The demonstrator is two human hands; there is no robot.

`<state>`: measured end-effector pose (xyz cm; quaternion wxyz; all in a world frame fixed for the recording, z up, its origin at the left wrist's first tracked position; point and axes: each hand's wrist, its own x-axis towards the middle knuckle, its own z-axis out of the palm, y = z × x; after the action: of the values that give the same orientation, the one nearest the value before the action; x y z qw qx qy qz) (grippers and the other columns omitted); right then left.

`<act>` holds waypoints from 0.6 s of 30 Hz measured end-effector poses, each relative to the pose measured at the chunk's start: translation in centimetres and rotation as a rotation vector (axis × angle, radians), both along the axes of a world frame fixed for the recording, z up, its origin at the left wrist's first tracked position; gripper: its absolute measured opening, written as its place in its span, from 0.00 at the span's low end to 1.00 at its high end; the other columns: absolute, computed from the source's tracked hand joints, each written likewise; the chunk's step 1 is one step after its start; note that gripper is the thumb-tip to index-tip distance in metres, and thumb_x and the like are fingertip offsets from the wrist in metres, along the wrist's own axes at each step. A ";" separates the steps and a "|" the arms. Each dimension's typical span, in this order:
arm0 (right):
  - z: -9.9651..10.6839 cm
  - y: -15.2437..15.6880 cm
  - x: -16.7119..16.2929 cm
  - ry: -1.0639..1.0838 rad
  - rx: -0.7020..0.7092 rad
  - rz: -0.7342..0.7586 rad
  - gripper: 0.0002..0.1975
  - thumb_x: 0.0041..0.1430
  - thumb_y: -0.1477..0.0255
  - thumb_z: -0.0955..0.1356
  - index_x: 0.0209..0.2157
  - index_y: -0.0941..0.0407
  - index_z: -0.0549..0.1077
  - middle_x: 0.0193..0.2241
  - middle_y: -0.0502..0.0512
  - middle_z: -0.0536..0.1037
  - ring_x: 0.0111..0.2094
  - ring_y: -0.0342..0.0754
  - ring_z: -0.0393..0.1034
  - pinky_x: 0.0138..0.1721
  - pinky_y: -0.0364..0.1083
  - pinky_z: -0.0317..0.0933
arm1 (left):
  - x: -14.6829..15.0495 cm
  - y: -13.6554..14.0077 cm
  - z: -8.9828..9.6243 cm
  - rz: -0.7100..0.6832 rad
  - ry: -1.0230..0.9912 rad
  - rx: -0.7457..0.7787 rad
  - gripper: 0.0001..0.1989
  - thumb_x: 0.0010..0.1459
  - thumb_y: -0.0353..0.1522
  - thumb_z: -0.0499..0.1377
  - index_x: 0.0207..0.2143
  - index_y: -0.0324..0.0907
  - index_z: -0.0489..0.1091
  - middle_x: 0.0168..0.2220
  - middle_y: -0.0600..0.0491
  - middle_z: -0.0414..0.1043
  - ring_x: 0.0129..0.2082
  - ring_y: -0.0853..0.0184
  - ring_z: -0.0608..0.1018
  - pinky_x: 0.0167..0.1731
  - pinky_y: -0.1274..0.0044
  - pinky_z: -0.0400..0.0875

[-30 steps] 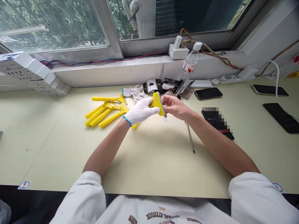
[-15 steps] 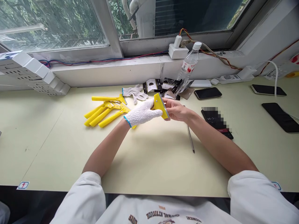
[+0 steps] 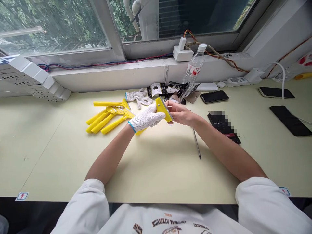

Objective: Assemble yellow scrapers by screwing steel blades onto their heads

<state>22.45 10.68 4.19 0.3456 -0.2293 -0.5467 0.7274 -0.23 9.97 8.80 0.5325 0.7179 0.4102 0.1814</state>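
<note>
A yellow scraper (image 3: 162,109) is held over the table, its wide head tilted and a grey metal edge facing right. My left hand (image 3: 145,119), in a white knitted glove with a blue cuff, is closed around it, the thumb lying across the head. Its handle shows partly below the glove. My bare right hand (image 3: 180,113) pinches at the metal edge, and its fingertips are partly hidden behind the head. Left of my gloved hand lie several more yellow scrapers (image 3: 98,122). Just beyond them rests an empty white glove (image 3: 138,97).
A screwdriver-like metal rod (image 3: 197,144) lies below my right wrist. Black packaging cards (image 3: 157,88) and a plastic bottle (image 3: 193,70) stand at the back. Phones (image 3: 214,96) lie to the right, one partly pixelated (image 3: 223,125). White boxes (image 3: 36,78) are stacked at left.
The whole view has shifted slightly, so things appear a little further left. Both hands stay at the scraper, with the right fingers slightly repositioned along its metal edge.
</note>
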 end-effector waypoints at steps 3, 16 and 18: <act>-0.1 0.0 -0.2 0.025 -0.073 -0.022 0.24 0.59 0.61 0.82 0.44 0.51 0.67 0.33 0.46 0.79 0.25 0.41 0.66 0.27 0.43 0.63 | 0.0 0.2 -0.2 0.016 -0.023 0.047 0.10 0.58 0.39 0.60 0.34 0.44 0.64 0.27 0.56 0.66 0.24 0.70 0.68 0.24 0.76 0.62; -0.7 3.7 6.7 -1.103 0.492 -0.241 0.13 0.59 0.77 0.72 0.41 0.51 0.66 0.36 0.53 0.76 0.35 0.50 0.66 0.33 0.46 0.56 | -0.4 -0.3 0.8 -0.166 0.136 0.089 0.11 0.65 0.41 0.58 0.35 0.45 0.66 0.28 0.55 0.71 0.24 0.68 0.72 0.26 0.75 0.65; -0.5 4.0 7.3 -1.239 0.507 -0.194 0.13 0.59 0.77 0.71 0.43 0.51 0.66 0.39 0.55 0.78 0.37 0.51 0.69 0.34 0.47 0.58 | -0.4 -0.5 1.3 -0.238 0.202 0.057 0.12 0.66 0.42 0.56 0.34 0.44 0.67 0.30 0.53 0.74 0.26 0.67 0.74 0.29 0.74 0.68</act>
<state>29.73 14.68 3.64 0.0751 -0.5638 -0.7746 0.2767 -0.67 9.45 10.12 0.4856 0.7907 0.3686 0.0553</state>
